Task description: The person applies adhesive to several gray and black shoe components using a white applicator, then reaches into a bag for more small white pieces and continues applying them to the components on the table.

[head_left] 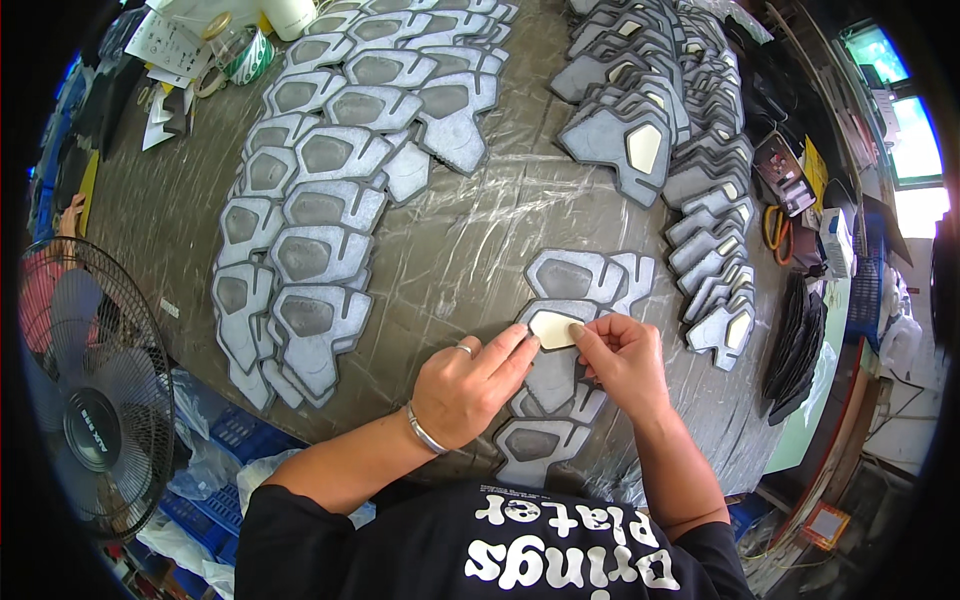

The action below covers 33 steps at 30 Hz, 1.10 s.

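Note:
A small cream pentagon-shaped patch [552, 330] lies over the shaped recess of a grey, dark-edged cut panel [553, 380] in front of me. My right hand [630, 368] pinches the patch's right end between thumb and fingers. Stretched fingers of my left hand [462, 397] rest with their tips at the patch's left edge; that hand grips nothing. Another grey panel [565, 275] with a bare recess sits just beyond, partly overlapping others. Closer to my body is one more grey panel [535, 440]. My fingers hide part of the worked panel's right side.
Overlapping rows of grey panels [310, 255] cover the table's left. Stacked panels with cream patches [643, 148] stand at the far right. Orange-handled scissors [777, 235] and black pieces [798, 345] lie along the right edge. A fan [92, 425] stands at left.

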### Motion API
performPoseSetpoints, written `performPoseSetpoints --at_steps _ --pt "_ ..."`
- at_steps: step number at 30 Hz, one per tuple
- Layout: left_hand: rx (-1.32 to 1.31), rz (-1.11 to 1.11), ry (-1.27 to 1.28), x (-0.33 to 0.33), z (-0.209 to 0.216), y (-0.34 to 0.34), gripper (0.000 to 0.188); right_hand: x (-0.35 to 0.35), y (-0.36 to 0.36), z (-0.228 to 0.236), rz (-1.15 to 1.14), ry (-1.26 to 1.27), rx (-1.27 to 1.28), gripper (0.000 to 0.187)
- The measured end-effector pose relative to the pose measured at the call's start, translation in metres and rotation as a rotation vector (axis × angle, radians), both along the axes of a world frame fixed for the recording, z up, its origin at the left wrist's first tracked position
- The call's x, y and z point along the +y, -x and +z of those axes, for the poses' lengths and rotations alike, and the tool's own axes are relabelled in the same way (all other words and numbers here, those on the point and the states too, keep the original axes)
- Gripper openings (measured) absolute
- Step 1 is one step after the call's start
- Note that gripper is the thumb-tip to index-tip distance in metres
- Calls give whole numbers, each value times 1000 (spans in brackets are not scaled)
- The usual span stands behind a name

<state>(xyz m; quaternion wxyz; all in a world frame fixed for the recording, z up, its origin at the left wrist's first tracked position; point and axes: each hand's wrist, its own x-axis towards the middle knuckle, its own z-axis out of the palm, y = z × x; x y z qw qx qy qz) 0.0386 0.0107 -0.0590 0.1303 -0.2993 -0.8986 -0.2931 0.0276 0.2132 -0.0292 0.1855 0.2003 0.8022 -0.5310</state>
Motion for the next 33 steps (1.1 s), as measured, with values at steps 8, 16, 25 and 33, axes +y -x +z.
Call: performPoseSetpoints --at_steps 8,16,25,33 --pt "37 -63 156 -1 0 -2 30 -1 -1 -1 0 -35 16 23" --pt "40 -42 191 3 1 0 29 3 -1 -6 71 -120 56 24" --pt "35 -40 202 3 6 1 28 -2 6 12 287 -507 308 27" --pt "-220 23 -67 -1 15 15 44 1 22 21 697 -551 583 33"
